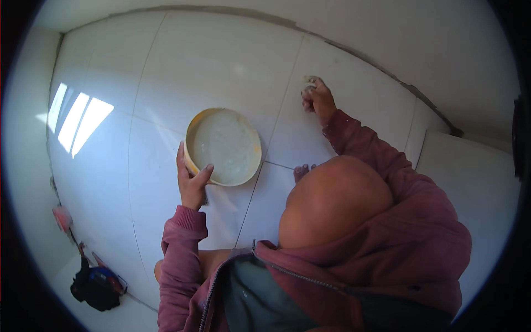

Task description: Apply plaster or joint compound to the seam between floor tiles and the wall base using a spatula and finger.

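A shallow round tub with a yellowish rim is held out over the tiled floor, a whitish, wet-looking mix inside it. My left hand grips its near left side, the thumb over the rim and the fingers outside. Farther off to the right, my right hand is closed just above a large pale floor tile, near a tile joint. Something small and pale shows at its fingertips, too unclear to name. Whitish smears mark the fingers.
A wall with a rough grey gap along its foot curves past the far side. My bent knee and toes are between the arms. At lower left lie a black bag-like thing and a small red-and-white item. Window light reflects off the left tiles.
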Demonstrator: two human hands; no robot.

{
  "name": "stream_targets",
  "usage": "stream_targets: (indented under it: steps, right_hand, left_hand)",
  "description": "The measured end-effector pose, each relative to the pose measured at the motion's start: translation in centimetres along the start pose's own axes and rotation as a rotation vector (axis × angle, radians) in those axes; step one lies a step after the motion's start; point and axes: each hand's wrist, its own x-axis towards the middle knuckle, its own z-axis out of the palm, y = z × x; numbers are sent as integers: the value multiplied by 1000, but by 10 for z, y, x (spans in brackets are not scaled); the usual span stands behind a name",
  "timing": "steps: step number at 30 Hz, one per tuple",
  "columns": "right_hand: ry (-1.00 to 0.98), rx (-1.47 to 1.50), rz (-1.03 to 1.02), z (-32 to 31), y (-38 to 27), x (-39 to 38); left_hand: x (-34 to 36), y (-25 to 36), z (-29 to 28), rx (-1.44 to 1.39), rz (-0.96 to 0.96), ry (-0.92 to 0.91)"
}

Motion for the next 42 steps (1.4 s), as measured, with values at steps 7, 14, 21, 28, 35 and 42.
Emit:
stream_targets:
  steps: [7, 14, 21, 28, 35, 42]
  right_hand:
    - [610, -281, -76, -66, -37, 82]
    - [589, -33, -59, -4, -43, 116]
    - [434, -131, -142, 9, -24, 103]
    - [695, 64, -175, -31, -16, 164]
    - [558, -183, -129, 23, -27, 103]
    - [562, -8, -31, -13, -30, 100]
  left_hand:
    - [-1, -2, 0, 22, -17, -8]
    - [1, 0, 3, 48, -4, -27]
    - [-2, 8, 3, 11, -36, -8]
    - [-1, 7, 7, 58, 26, -47]
    - [-3, 6, -1, 39, -85, 6]
    - [-8, 7, 2, 19, -51, -20]
